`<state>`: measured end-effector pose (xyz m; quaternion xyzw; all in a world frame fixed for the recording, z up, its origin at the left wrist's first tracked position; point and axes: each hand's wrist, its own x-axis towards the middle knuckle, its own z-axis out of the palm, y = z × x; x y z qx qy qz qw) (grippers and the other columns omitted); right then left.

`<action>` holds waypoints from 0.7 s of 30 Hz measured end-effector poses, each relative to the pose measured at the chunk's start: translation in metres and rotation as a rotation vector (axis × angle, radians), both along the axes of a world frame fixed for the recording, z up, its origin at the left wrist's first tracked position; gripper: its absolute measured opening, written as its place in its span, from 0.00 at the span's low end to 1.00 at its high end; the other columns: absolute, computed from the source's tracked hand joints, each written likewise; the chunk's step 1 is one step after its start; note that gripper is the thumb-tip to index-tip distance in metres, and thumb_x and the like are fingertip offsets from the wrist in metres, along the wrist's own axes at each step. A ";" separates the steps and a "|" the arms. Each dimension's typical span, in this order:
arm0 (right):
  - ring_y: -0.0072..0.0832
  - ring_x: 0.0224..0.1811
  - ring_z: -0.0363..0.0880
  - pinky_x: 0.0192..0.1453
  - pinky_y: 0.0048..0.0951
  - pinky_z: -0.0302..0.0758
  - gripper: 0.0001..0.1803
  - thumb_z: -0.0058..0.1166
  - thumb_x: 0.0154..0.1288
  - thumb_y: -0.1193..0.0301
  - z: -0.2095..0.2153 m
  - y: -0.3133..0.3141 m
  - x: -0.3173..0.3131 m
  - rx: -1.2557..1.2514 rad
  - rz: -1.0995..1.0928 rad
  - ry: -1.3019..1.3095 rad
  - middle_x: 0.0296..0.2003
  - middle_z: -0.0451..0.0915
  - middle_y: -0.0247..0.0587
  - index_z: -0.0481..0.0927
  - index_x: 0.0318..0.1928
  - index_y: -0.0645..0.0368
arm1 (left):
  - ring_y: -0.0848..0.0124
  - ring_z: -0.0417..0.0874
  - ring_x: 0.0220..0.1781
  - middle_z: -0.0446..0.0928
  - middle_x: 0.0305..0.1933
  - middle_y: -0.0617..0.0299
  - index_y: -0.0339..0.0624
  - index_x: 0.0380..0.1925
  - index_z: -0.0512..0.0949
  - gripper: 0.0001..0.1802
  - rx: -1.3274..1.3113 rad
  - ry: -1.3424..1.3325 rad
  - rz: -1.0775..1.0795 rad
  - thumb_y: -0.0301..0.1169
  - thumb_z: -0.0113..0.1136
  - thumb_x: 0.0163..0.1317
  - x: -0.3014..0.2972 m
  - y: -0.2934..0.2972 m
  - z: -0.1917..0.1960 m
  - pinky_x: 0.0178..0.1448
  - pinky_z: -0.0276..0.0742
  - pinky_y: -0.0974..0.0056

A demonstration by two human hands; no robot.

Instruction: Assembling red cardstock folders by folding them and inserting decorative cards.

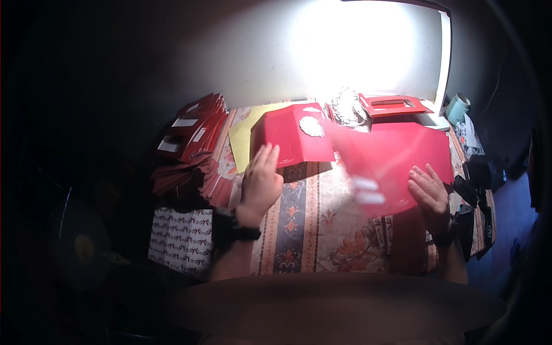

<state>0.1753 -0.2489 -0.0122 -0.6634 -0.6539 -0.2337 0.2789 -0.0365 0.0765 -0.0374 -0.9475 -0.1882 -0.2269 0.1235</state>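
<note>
A folded red card (pixel 290 135) with an ornate silvery-white medallion (pixel 311 126) stands tilted on the table. At its near left corner is my left hand (pixel 262 183), fingers stretched out and lying close together, the tips at the card's edge. My right hand (pixel 428 192) has its fingers over the right side of a large red card sheet (pixel 411 152); the thumb is hidden. This sheet appears raised off the table, and its left end is smeared by motion. Two blurred white strips (pixel 368 191) show at that end.
Red folders (pixel 195 129) are stacked at the left, above fanned dark-red papers (pixel 195 181) and a bow-patterned box (pixel 181 238). Yellow paper (pixel 238 141) lies behind the card. Farther back are silvery ornaments (pixel 348 106), a red handled piece (pixel 394 104), a lamp (pixel 444 63) and a teal cup (pixel 458 107).
</note>
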 end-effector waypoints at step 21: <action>0.43 0.67 0.62 0.69 0.52 0.55 0.24 0.48 0.52 0.83 -0.011 0.019 -0.041 -0.157 -0.155 0.164 0.60 0.69 0.49 0.74 0.52 0.56 | 0.65 0.77 0.55 0.74 0.53 0.52 0.34 0.58 0.63 0.28 -2.447 -0.302 -0.531 0.18 0.55 0.56 -0.069 -0.064 -0.028 0.61 0.72 0.63</action>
